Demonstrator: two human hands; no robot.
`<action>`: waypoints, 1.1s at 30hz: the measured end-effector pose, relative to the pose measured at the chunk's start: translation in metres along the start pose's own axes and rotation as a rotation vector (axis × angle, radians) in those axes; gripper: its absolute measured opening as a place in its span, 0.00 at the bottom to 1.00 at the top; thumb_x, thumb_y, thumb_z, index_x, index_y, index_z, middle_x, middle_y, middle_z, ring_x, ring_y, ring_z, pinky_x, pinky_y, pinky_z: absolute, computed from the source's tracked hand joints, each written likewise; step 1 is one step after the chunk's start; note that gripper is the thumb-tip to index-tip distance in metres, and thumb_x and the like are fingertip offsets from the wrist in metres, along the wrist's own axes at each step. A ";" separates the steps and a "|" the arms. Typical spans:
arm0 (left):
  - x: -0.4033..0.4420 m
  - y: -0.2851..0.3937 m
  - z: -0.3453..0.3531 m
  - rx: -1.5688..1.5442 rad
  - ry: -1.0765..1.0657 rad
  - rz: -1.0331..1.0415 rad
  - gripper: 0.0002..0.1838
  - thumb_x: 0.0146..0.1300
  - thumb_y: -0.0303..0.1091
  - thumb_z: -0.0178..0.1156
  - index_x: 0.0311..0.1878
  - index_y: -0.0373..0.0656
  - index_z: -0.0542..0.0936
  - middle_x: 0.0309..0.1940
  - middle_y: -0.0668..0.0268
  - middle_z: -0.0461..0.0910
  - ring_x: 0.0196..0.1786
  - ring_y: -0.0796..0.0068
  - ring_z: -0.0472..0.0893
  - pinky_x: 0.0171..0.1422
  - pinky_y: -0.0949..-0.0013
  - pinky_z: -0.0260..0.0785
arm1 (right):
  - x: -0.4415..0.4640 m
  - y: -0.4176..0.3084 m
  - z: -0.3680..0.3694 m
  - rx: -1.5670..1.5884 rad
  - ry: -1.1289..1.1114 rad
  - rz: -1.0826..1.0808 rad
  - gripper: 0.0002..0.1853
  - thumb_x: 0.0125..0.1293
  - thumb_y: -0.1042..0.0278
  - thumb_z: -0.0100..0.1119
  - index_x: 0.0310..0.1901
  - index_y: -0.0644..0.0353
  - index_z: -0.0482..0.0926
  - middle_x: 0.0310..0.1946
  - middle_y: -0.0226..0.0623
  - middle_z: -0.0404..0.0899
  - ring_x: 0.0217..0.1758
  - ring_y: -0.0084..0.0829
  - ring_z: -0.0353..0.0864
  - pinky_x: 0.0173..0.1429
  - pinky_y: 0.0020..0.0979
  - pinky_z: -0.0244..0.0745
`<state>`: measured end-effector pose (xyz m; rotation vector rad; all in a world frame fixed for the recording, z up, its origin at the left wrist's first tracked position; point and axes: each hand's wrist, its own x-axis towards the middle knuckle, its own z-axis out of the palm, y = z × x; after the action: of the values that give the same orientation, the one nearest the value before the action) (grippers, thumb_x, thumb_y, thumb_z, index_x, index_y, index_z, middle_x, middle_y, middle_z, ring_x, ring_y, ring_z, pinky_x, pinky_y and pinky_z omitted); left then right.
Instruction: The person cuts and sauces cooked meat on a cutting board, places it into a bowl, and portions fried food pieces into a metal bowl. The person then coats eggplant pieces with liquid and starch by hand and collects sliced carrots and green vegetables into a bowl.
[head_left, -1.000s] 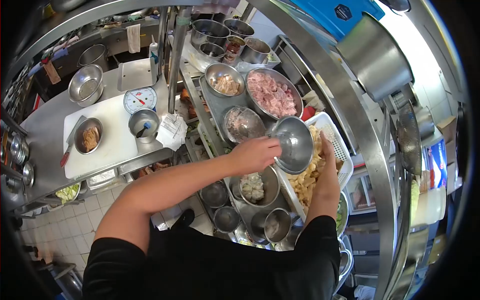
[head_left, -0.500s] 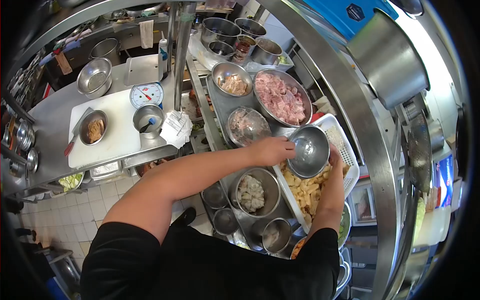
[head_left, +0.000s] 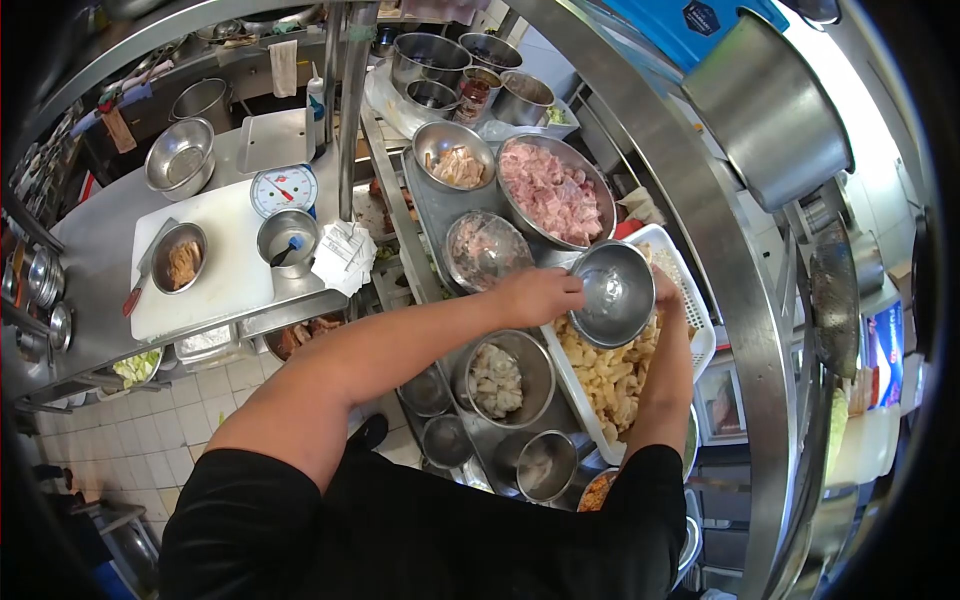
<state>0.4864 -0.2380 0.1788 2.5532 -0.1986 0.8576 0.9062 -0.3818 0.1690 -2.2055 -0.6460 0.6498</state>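
A metal bowl point(head_left: 612, 293) is tilted with its shiny inside toward me. My left hand point(head_left: 545, 303) is closed on the bowl's left rim. At the bowl's right edge is my right hand point(head_left: 668, 290); its fingers are partly hidden behind the bowl, and I cannot tell whether they grip it. Below the bowl, pale yellow chunks point(head_left: 605, 385) fill a white tub. A perforated white basket point(head_left: 705, 335) lies just beyond my right hand. Near my left hand stands a bowl of minced-looking meat point(head_left: 487, 250) under clear film.
A large bowl of raw meat point(head_left: 555, 190) and a smaller bowl of meat strips point(head_left: 455, 160) stand farther back. A pot of pale pieces point(head_left: 500, 380) is closer to me. Leftward are a scale point(head_left: 284, 190) and a cutting board point(head_left: 215, 290). A metal shelf post point(head_left: 720, 230) rises at right.
The view has shifted slightly. My right hand sits a little higher along the bowl's right edge. My left hand keeps its hold on the rim.
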 end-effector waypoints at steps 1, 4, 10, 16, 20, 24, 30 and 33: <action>0.000 -0.001 0.001 0.009 0.005 0.003 0.08 0.54 0.31 0.60 0.39 0.48 0.75 0.41 0.70 0.74 0.47 0.65 0.76 0.45 0.61 0.76 | -0.008 -0.003 0.000 0.023 0.029 -0.024 0.13 0.65 0.72 0.61 0.51 0.60 0.76 0.39 0.31 0.78 0.36 0.25 0.78 0.40 0.29 0.77; 0.006 0.000 0.008 0.025 -0.014 0.028 0.09 0.54 0.30 0.60 0.39 0.48 0.75 0.41 0.70 0.74 0.47 0.65 0.76 0.44 0.61 0.77 | -0.046 -0.014 -0.004 0.099 0.122 -0.090 0.13 0.65 0.73 0.61 0.51 0.60 0.76 0.39 0.32 0.78 0.37 0.25 0.78 0.41 0.29 0.78; 0.023 0.016 -0.009 0.134 -0.071 0.067 0.08 0.55 0.29 0.58 0.39 0.48 0.75 0.40 0.68 0.74 0.43 0.63 0.78 0.43 0.59 0.76 | -0.154 -0.073 -0.031 0.367 0.219 -0.247 0.14 0.65 0.74 0.61 0.52 0.60 0.75 0.41 0.32 0.78 0.37 0.26 0.78 0.42 0.30 0.78; 0.057 0.039 -0.009 0.065 -0.035 -0.009 0.05 0.55 0.27 0.58 0.36 0.46 0.77 0.37 0.63 0.77 0.42 0.56 0.81 0.44 0.54 0.74 | -0.223 -0.126 -0.002 0.471 0.159 -0.438 0.15 0.65 0.75 0.62 0.53 0.61 0.75 0.42 0.33 0.78 0.38 0.26 0.78 0.43 0.31 0.79; 0.052 0.040 -0.006 -0.030 -0.030 -0.015 0.04 0.56 0.28 0.58 0.36 0.44 0.77 0.36 0.61 0.76 0.43 0.54 0.80 0.44 0.53 0.73 | -0.235 -0.145 0.034 0.418 0.080 -0.467 0.16 0.65 0.75 0.62 0.53 0.61 0.74 0.43 0.33 0.78 0.39 0.27 0.78 0.44 0.31 0.79; 0.027 0.021 0.004 -0.037 0.009 0.027 0.06 0.55 0.28 0.60 0.36 0.42 0.76 0.37 0.60 0.77 0.43 0.55 0.79 0.45 0.54 0.72 | -0.218 -0.128 0.035 0.319 0.244 -0.505 0.15 0.65 0.73 0.62 0.53 0.61 0.75 0.42 0.34 0.78 0.38 0.26 0.78 0.43 0.31 0.78; 0.015 0.021 -0.018 -0.109 0.035 0.050 0.07 0.54 0.27 0.60 0.37 0.43 0.77 0.37 0.62 0.77 0.43 0.56 0.79 0.46 0.55 0.73 | -0.179 -0.072 -0.015 -0.119 0.481 -0.347 0.15 0.65 0.67 0.61 0.52 0.61 0.76 0.40 0.35 0.79 0.36 0.25 0.78 0.40 0.30 0.76; 0.018 0.023 -0.040 -0.090 0.059 0.059 0.07 0.53 0.28 0.60 0.37 0.44 0.77 0.36 0.61 0.76 0.42 0.56 0.79 0.46 0.55 0.73 | -0.150 -0.049 0.007 -0.281 0.389 -0.278 0.16 0.65 0.65 0.61 0.51 0.61 0.77 0.39 0.35 0.79 0.35 0.25 0.77 0.39 0.29 0.75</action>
<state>0.4727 -0.2410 0.2262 2.4462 -0.2883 0.9240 0.7785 -0.4415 0.2392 -2.3445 -0.8528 -0.0180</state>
